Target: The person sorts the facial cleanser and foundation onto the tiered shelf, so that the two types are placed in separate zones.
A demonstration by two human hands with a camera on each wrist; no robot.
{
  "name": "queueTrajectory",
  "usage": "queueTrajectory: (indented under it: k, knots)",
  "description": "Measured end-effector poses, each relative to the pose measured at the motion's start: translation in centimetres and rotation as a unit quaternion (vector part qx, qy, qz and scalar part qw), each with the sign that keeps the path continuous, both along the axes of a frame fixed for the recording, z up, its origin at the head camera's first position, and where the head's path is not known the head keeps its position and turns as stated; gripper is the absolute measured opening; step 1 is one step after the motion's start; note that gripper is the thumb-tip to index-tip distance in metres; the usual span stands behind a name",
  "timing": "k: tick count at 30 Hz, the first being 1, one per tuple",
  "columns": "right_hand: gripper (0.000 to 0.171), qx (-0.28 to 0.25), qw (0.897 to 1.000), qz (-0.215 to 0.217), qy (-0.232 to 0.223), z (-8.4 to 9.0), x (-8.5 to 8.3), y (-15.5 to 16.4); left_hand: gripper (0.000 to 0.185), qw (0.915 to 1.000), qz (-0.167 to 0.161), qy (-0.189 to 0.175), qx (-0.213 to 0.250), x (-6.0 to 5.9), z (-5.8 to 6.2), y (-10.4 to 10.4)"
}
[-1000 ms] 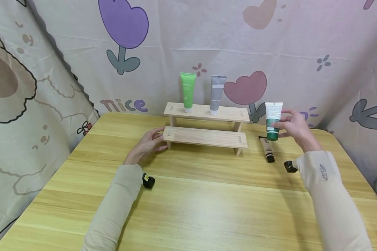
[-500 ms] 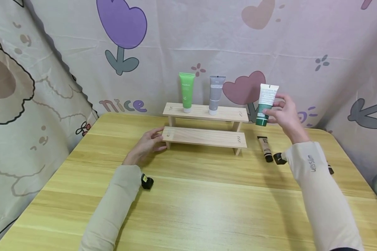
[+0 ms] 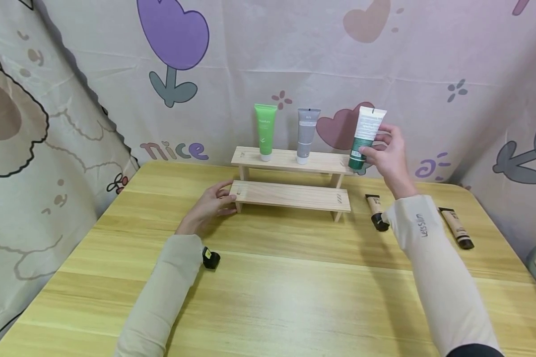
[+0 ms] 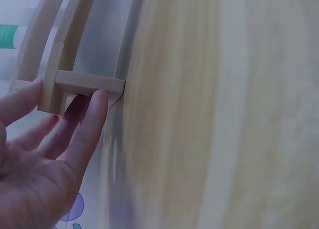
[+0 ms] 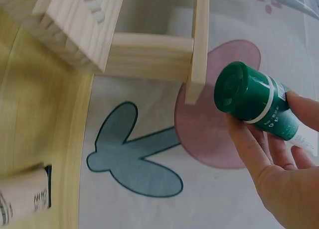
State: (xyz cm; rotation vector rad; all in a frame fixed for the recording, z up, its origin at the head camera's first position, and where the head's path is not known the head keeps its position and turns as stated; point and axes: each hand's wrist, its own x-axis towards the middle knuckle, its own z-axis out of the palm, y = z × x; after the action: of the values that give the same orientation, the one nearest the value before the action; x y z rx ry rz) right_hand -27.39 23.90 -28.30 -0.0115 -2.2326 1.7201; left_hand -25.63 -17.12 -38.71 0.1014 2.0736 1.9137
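The white and green tube (image 3: 365, 137) is held in the air just beside the right end of the upper step of the wooden shelf (image 3: 291, 177), its long axis near upright and tilted slightly, flat crimped end up and to the right, dark green cap (image 5: 241, 88) down and to the left. The tube carries small printed text that is too small to read. The right hand (image 3: 389, 154) grips the tube at its lower half, fingers and thumb curled round it. On the upper step stand a light green tube (image 3: 265, 132) and a grey tube (image 3: 306, 135), both cap down and upright, well apart from each other; their lettering cannot be read. The left hand (image 3: 209, 205) rests on the desk (image 3: 268, 292) with relaxed fingers touching the left end of the lower step; it holds nothing. Two beige tubes with black caps lie flat on the desk to the right of the shelf, one (image 3: 376, 211) near the shelf leg, the other (image 3: 457, 227) beyond the right forearm. The right sleeve (image 3: 433, 267) reads "LetsSlim". The cloth backdrop (image 3: 268, 64) reads "nice".
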Motion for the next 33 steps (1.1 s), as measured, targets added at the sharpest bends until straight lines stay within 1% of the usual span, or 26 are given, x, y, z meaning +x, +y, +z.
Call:
queueTrajectory:
  k: [2,8,17,21,24,29,33]
  knots:
    - [0.064,0.008,1.0,-0.004,0.005,-0.1,-0.3,-0.5,0.064,1.0,-0.002,0.0,-0.001,0.0,0.0,0.0]
    - [0.063,0.0,1.0,-0.006,0.022,-0.3,-0.9,-1.8,0.065,1.0,-0.001,-0.007,-0.001,0.0,0.0,0.3]
    - [0.061,0.03,0.997,0.006,0.067,-1.0,-1.8,-3.7,0.065,0.9996,0.005,-0.029,0.003,-0.3,0.2,0.0]
    - [0.061,0.052,0.995,0.013,0.087,-1.6,-2.1,-4.0,0.064,0.9992,0.003,-0.038,0.008,-0.4,0.0,0.1]
    - [0.059,0.075,0.992,0.018,0.103,-2.2,-2.2,-3.9,0.064,0.9992,0.001,-0.038,0.013,-0.4,-0.1,0.3]
    - [0.05,0.12,0.984,0.02,0.128,-3.2,-2.2,-4.1,0.064,0.9991,0.006,-0.035,0.025,-0.4,-0.3,0.2]
    - [0.044,0.122,0.981,0.024,0.15,-3.8,-2.4,-4.3,0.064,0.9989,0.011,-0.033,0.032,-0.4,-0.4,-0.2]
